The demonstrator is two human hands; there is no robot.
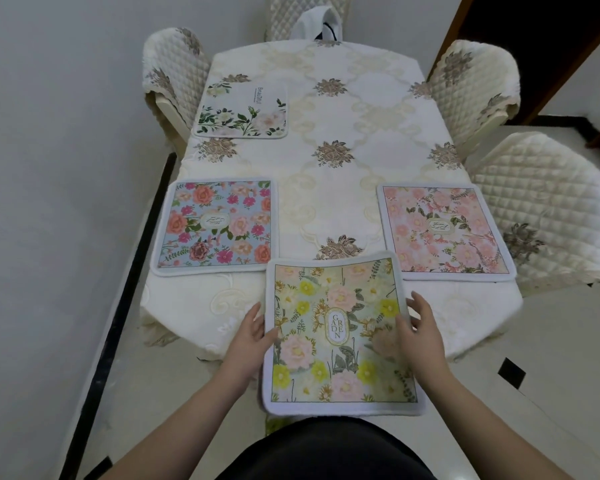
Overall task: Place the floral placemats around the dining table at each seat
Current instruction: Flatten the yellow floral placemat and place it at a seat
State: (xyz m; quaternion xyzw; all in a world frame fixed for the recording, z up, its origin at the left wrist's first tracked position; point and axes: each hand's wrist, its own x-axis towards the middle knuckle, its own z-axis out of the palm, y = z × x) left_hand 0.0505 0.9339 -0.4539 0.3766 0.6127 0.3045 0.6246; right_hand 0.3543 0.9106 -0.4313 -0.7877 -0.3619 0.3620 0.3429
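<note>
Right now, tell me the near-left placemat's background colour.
Light blue, under pink and coral flowers; head view.

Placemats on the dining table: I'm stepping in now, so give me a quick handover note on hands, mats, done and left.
Left hand and right hand both rest on the side edges of the yellow-green GARDEN placemat, near end, overhanging the table's edge.
Done: blue floral placemat near left, pink floral placemat near right, white leafy placemat far left.
Left: settle the GARDEN mat; far right and far end seats on the cream tablecloth are bare.
</note>
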